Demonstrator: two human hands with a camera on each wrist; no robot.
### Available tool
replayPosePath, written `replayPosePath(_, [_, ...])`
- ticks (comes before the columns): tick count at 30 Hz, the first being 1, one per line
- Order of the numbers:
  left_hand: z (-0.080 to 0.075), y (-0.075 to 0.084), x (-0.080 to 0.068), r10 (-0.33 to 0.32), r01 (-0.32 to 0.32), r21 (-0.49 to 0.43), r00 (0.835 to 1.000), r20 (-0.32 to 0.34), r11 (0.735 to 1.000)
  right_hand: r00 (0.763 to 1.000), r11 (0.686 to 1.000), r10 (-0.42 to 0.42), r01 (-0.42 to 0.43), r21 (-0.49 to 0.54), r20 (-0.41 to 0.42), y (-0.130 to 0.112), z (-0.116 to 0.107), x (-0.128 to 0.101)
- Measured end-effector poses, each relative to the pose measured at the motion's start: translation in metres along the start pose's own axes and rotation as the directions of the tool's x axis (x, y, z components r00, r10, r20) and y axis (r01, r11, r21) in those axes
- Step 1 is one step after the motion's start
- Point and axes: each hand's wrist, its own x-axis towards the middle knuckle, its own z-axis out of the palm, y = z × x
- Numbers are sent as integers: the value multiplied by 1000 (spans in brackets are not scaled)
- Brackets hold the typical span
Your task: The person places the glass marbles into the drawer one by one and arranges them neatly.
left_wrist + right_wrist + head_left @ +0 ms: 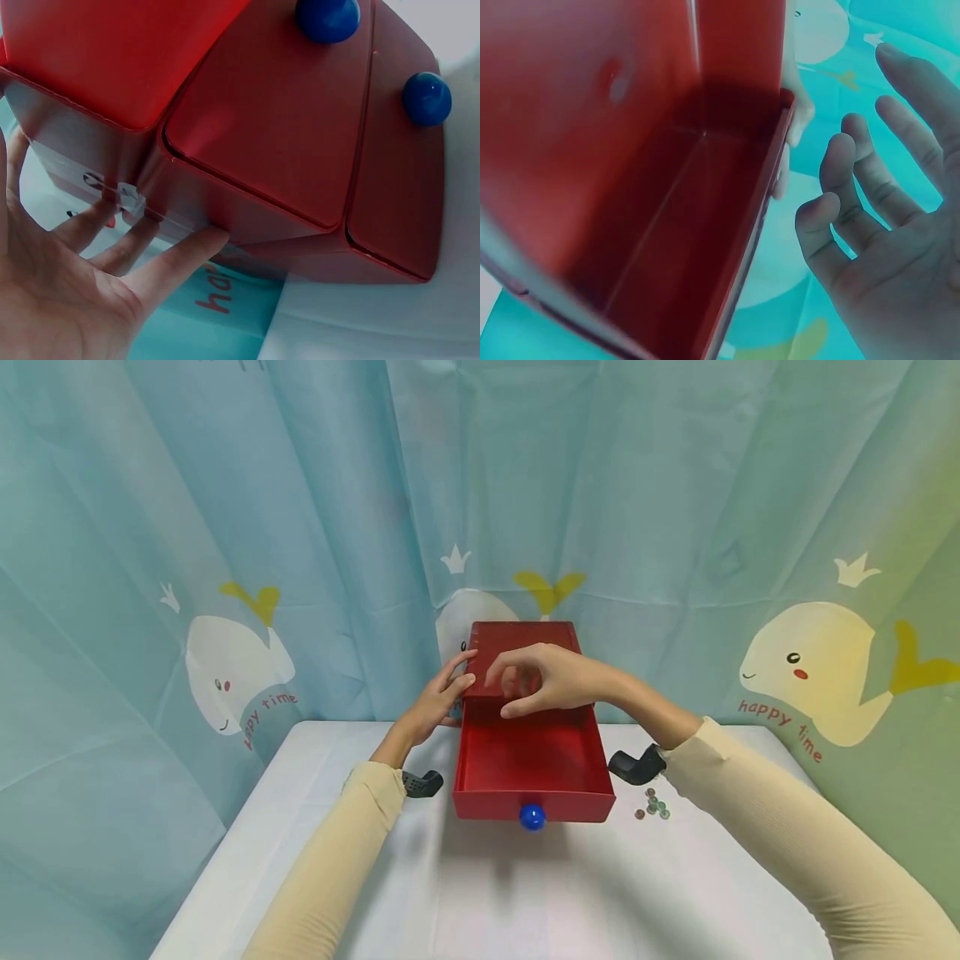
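the small red plastic drawer cabinet point(525, 647) is steadied at its side by the left hand point(438, 697), fingers straight and pressed flat. its pulled-out top drawer with the blue knob point(532, 816) is overhung by the right hand point(543, 681), fingers spread, gripping nothing.

Curtain point(637, 485), whale print at far left point(232, 672), red lettering "happy time" beneath it, whale print at far right point(813, 672), same red "happy time" below, left wrist view, partial red "ha" on curtain.

Bright, even light; wide-angle bending at edges; wrist views dim, blurred.
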Motion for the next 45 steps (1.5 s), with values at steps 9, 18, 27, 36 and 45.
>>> replayPosePath(9, [1, 1, 1, 20, -20, 1, 1000, 3, 1000, 998, 997, 63, -62, 36, -20, 1, -12, -28])
replayPosePath(18, [1, 1, -1, 26, -26, 3, 1000, 5, 1000, 991, 992, 125, -123, 36, -57, 1, -25, -55])
replayPosePath(27, [2, 6, -4, 18, -17, -3, 1000, 7, 1000, 985, 989, 137, -130, 78, -105, 5, -31, -90])
replayPosePath(36, [2, 5, -5, 19, -19, 1, 1000, 10, 1000, 972, 992, 117, -105, 70, -203, 14, -30, -125])
replayPosePath(45, [3, 5, -5, 17, -16, -4, 1000, 11, 1000, 947, 982, 184, -164, 96, -264, 22, -19, -165])
